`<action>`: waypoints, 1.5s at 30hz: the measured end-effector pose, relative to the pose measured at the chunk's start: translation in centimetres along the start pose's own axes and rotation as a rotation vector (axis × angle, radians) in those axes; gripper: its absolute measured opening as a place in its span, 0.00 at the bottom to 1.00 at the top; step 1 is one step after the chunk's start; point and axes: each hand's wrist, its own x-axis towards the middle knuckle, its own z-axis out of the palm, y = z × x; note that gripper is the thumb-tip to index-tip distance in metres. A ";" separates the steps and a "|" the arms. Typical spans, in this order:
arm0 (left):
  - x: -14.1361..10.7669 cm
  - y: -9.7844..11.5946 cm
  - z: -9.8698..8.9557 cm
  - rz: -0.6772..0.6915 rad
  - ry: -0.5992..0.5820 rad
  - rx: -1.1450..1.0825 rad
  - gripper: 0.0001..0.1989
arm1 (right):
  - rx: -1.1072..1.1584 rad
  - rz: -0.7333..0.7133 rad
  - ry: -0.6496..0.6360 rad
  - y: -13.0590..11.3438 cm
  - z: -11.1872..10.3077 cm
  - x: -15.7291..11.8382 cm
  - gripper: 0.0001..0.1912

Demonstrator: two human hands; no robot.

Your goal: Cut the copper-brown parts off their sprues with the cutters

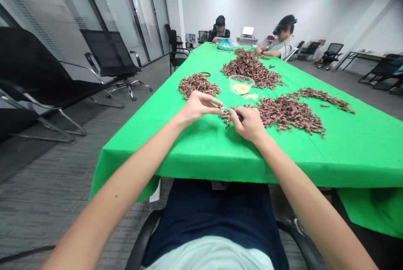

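My left hand (201, 107) is closed in a pinch, thumb and forefinger meeting over the green cloth. A tiny pale thing seems to show at its fingertips, too small to name. Close beside it, my right hand (248, 122) is curled shut around a dried reddish-brown piece, its thumb and forefinger nearly touching the left fingertips. Around and behind the right hand spreads a heap of the same dried, twisted pieces (288, 112). Beyond the hands stands a clear plastic bowl (232, 87) with pale bits in it, and more pale bits (251, 96) lie on the cloth in front.
A smaller brown heap (198, 84) lies left of the bowl, and a large one (252, 68) behind it. The green tablecloth (189, 144) covers the long table. Two people sit at the far end near a blue bag (225, 44). Office chairs (110, 53) stand left.
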 end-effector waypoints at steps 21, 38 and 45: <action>0.1 0.4 0.4 -0.038 0.014 -0.149 0.20 | -0.178 -0.050 0.161 0.7 0.0 -0.3 0.16; -0.1 0.8 0.3 -0.139 -0.099 -0.227 0.16 | -0.277 -0.122 0.158 0.7 -0.4 0.0 0.15; -0.1 0.5 0.3 -0.171 -0.097 -0.231 0.17 | -0.335 -0.155 0.166 0.7 -0.4 -0.1 0.16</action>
